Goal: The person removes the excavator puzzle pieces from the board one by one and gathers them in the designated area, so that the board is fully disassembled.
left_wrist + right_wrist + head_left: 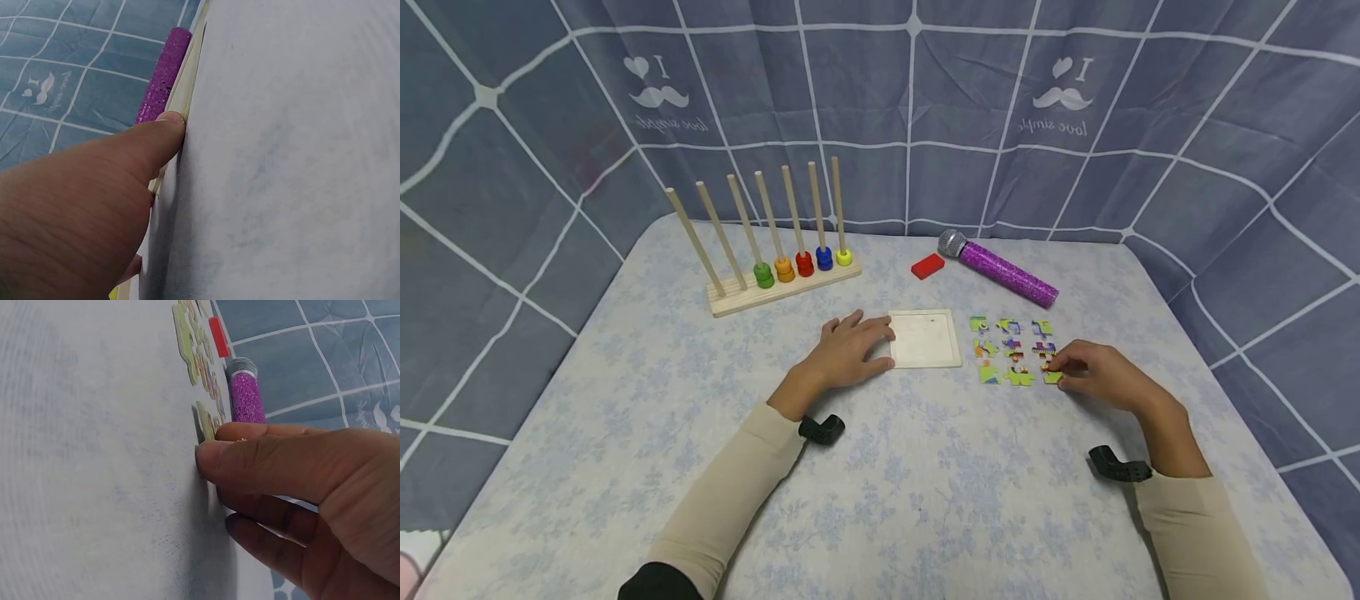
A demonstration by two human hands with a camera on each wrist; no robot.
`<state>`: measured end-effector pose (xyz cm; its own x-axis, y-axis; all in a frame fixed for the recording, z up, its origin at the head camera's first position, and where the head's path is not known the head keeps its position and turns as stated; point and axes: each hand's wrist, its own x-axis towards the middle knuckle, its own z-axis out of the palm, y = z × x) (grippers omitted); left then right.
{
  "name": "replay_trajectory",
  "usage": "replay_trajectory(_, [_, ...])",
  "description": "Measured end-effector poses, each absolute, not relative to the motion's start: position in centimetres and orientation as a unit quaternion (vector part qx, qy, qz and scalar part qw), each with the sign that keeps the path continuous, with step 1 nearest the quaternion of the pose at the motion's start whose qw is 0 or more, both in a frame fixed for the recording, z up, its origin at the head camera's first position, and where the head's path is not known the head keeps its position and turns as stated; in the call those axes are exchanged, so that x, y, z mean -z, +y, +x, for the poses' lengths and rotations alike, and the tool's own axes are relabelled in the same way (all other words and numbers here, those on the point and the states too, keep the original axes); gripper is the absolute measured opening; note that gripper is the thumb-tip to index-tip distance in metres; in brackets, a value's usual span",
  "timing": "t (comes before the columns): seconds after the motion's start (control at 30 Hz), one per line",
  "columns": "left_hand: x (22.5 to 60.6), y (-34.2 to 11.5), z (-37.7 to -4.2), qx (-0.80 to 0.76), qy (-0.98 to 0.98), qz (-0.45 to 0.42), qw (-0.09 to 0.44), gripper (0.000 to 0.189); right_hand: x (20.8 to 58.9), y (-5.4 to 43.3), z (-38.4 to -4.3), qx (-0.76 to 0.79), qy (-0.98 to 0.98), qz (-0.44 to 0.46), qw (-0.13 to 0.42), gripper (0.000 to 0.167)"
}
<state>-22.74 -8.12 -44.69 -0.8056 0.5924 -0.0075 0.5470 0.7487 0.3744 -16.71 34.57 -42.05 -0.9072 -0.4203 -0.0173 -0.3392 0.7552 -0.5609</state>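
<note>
My left hand point(852, 351) lies at the left side of a shallow wooden puzzle tray point(925, 339), fingers spread. Its thumb point(164, 134) touches the tray's edge point(181, 94) in the left wrist view. Right of the tray, several colourful jigsaw pieces point(1019, 377) lie apart in rows. My right hand point(1101, 373) pinches the jigsaw piece at the near right corner between thumb and index finger. That piece point(205, 420) shows beyond the thumb tip in the right wrist view, close to the table, partly hidden by the fingers.
Behind the pieces lie a purple glitter microphone point(1007, 273) and a red block point(928, 267). At the back left stands a wooden peg rack point(786, 293) with tall rods and coloured beads. A checked blue-grey curtain point(865, 100) surrounds the table point(880, 500).
</note>
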Motion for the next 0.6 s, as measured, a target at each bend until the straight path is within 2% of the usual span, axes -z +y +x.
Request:
replay_trajectory(0.37, [44.94,-8.05,-22.74,-0.182,0.932,0.307,0.063,0.042,42.43,34.8,-16.61,0.292,0.933,-0.199,0.071,0.023])
replay_trajectory(0.5, [44.93,-8.04,-22.53,-0.187,0.93,0.309,0.064,0.042,42.67,35.15,-16.56,0.324,0.926,-0.185,0.062,0.034])
replay_trajectory(0.6, [44.73,-8.07,-22.54,-0.19,0.93,0.307,0.067,0.042,42.5,34.81,-16.85,0.357,0.915,-0.187,0.029,0.049])
